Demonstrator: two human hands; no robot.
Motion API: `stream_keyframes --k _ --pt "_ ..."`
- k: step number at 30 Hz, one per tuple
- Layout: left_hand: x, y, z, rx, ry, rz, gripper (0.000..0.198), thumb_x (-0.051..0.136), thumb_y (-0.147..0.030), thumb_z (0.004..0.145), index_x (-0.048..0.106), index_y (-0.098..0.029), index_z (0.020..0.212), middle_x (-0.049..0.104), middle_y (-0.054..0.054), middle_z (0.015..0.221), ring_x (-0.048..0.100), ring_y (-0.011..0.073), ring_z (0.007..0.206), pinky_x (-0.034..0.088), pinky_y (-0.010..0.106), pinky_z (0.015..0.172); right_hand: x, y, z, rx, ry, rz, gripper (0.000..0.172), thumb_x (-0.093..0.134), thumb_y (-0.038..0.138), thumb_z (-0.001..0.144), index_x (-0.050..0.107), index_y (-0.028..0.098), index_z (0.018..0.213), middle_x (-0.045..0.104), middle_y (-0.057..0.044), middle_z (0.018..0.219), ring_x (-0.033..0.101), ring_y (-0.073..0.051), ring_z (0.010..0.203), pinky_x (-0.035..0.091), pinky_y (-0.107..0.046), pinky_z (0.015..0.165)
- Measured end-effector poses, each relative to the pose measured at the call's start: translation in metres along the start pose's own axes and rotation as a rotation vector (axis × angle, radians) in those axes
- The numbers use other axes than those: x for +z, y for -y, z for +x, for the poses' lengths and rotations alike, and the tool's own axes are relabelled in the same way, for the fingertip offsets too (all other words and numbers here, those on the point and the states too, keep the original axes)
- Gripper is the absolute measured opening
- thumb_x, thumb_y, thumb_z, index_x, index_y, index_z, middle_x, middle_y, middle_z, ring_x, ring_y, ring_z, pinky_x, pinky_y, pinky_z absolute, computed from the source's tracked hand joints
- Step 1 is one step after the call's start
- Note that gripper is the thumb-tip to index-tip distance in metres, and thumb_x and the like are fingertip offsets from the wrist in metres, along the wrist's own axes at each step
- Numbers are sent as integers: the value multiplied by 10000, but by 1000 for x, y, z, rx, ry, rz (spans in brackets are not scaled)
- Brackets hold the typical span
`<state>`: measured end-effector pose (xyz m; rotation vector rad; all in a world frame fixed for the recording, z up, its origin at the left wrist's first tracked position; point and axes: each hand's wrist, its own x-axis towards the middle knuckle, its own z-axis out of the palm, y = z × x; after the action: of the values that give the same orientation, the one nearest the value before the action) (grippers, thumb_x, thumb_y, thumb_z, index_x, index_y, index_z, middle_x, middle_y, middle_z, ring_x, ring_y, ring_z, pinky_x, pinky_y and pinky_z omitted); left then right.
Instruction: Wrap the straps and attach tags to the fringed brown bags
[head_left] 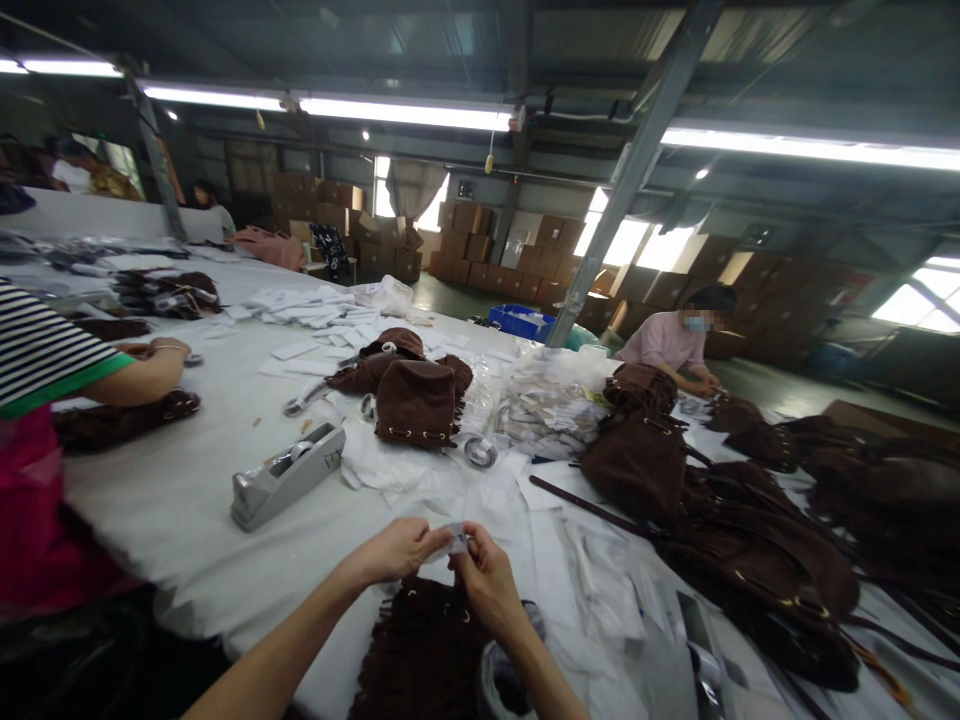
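Between the fingertips of both hands is a small translucent, greyish piece, like plastic film or a little packet (456, 539). My left hand (397, 550) pinches its left side, and my right hand (486, 582) pinches the right. Just below them lies a dark brown fringed bag (420, 650) with small metal eyelets, partly hidden by my right hand and forearm. A plastic-wrapped coil (499, 682) sits against the bag, under my right forearm. Left of my hands stands a grey tape dispenser (289, 478).
A finished-looking brown bag (416, 405) stands ahead, near a heap of small packets (551, 405). More brown bags (757, 560) crowd the right side. One co-worker's striped sleeve (56, 345) reaches in at left; another person (667, 335) works across the table (202, 500).
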<state>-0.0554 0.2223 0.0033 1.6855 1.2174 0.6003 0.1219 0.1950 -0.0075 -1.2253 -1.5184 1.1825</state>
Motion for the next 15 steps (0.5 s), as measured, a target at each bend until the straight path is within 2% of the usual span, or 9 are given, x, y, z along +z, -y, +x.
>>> stream_keyframes --k 2,4,9,15 --pt "1 2 0 18 121 -35 633 319 -719 814 574 -163 651 523 -5 485 494 131 454 324 227 477 0 0 -1 -2 -2 4 215 560 305 800 571 197 986 618 20 653 484 -108 488 350 -200 448" --pt "3 2 1 43 174 -111 656 293 -721 821 582 -154 660 520 -4 500 478 120 452 327 225 472 0 1 -1 -5 3 23 214 560 311 802 569 195 982 617 20 656 491 -108 493 357 -202 452" --pt "12 0 2 39 94 -334 637 383 -728 783 575 -136 646 445 -38 474 357 76 412 251 212 422 6 8 0 16 -9 134 294 594 371 778 559 181 999 604 32 616 512 -111 494 366 -202 453" --pt "19 -3 8 21 113 -579 618 435 -727 755 569 -140 620 417 -48 428 257 52 356 157 211 369 10 14 2 43 -41 237 419 620 519 754 572 173 984 595 23 610 517 -105 489 392 -213 469"
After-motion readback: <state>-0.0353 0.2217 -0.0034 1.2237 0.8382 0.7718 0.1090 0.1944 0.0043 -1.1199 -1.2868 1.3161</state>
